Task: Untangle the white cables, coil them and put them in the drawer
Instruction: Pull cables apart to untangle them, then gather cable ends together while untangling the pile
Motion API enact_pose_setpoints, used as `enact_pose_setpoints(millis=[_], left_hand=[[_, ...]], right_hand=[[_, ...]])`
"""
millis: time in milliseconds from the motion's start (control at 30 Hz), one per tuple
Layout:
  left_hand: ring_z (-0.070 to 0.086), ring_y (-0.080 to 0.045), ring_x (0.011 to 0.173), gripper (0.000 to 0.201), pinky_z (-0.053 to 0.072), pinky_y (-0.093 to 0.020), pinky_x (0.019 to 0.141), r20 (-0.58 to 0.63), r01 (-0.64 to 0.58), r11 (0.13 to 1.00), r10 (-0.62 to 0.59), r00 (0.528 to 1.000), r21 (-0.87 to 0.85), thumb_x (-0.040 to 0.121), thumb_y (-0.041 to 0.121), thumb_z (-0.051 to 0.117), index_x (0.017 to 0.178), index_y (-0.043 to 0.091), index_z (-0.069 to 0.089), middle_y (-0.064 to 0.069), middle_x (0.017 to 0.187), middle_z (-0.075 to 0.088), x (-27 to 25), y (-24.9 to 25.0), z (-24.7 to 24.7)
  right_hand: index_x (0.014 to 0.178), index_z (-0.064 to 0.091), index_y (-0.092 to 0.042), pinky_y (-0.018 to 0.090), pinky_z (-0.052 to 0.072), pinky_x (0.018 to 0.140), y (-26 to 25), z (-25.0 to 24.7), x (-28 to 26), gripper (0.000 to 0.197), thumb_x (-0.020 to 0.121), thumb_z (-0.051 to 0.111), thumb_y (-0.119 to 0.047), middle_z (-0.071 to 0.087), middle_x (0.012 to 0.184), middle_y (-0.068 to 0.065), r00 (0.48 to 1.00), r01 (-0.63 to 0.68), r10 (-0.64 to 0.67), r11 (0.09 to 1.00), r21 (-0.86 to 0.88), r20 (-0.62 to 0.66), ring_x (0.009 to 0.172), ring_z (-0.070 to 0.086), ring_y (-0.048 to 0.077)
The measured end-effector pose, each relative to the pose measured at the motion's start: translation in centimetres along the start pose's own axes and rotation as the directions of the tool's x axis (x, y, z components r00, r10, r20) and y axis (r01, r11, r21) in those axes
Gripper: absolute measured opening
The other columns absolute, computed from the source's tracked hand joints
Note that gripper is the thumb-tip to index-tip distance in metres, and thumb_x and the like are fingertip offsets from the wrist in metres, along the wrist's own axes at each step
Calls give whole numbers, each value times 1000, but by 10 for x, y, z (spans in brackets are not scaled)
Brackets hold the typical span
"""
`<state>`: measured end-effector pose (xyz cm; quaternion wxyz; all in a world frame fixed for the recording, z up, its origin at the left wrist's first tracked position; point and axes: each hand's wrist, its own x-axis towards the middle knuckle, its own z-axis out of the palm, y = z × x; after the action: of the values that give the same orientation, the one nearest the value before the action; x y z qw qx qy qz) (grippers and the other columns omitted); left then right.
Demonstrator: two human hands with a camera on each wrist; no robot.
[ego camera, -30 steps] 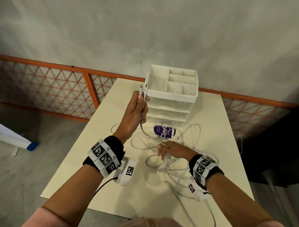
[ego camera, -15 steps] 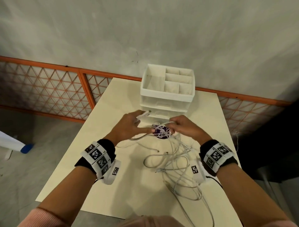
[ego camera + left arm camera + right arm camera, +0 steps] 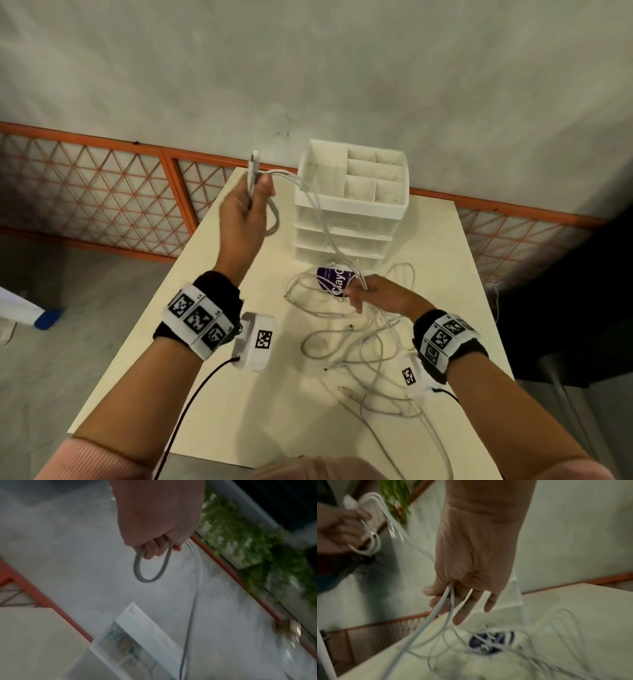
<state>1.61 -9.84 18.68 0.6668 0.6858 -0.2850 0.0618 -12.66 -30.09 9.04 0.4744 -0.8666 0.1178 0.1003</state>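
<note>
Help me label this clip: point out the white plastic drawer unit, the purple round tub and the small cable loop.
white plastic drawer unit [image 3: 346, 236], head view, drawer front.
purple round tub [image 3: 334, 278], head view, printed label.
small cable loop [image 3: 150, 566], left wrist view, loop's lower curve.

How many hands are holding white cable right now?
2. The left hand, raised beside the drawer unit, grips a cable loop. The right hand, low over the tangle on the table, pinches strands between thumb and fingers.

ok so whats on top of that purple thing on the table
Several strands of the white cables cross over the purple packet, and the right hand covers its right edge. Only part of its white lettering shows; what lies under it cannot be seen.
</note>
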Motion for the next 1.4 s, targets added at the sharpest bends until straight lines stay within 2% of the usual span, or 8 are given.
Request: enact_pose_setpoints(millis=[167,333,433,600,833,967,1233,1400], left_hand=[[54,-9,56,35,35,-27,55,-84,168,925,-148,985,340,98,32,46,80,6,61,-1,58,52,-1,-43,-14],[59,-40,103,39,41,-37,74,-90,483,693,-522,848,534,91,30,59,111,-4,59,-25,107,64,-23,-88,-21],[60,-29,83,58,40,-32,67,-41,400,782,-435,899,478,82,32,71,124,1,47,-12,84,64,-30,-75,-8],[38,-6,42,57,30,-14,44,121,60,975,-87,989,214,81,32,71,126,11,44,6,51,37,-27,-29,20],[61,-16,68,39,48,-32,69,505,-94,976,-18,863,195,84,43,59,110,15,65,-3,72,69,-33,-23,49],[65,-34,74,48,45,-35,60,474,-260,910,82,876,323,88,50,45,100,7,63,-8,76,68,-25,-29,44],[43,-24,44,41,28,-26,43,111,-185,861,150,982,473,97,34,45,107,-3,58,-16,64,61,-4,-11,16],[46,-22,61,38,33,-31,61,-80,-36,878,84,993,478,99,31,44,103,-4,57,-9,68,54,8,-18,-3]], right_hand=[[75,57,-7,21,48,64,15,-13,-19,25,95,52,-21,50,56,8,971,39,12,978,206,-241,50,59,7],[86,55,-10,27,46,51,-22,-38,-17,29,100,40,-30,35,50,-2,814,152,48,944,292,-579,41,38,8],[87,64,-11,21,35,47,-50,-49,-13,35,100,38,-30,40,52,-6,756,118,-21,987,105,-654,48,37,11],[81,72,-11,19,29,45,-85,-51,-14,32,96,50,-28,54,56,4,902,85,-174,969,-232,-396,43,34,8],[69,66,-32,11,30,48,-107,-43,-18,40,100,40,-29,44,46,-13,969,124,-151,982,-144,-197,41,40,-1],[105,60,-7,14,35,53,-95,-33,-17,29,96,49,-32,50,62,-12,964,156,-151,988,5,-219,47,45,-3],[75,53,-17,25,44,70,-7,-8,-7,27,96,48,-31,54,59,-5,997,1,-5,999,-46,-83,54,51,5],[67,60,-22,23,45,85,41,3,-9,43,100,35,-33,64,72,-6,993,-109,104,984,-141,-48,81,62,20]])
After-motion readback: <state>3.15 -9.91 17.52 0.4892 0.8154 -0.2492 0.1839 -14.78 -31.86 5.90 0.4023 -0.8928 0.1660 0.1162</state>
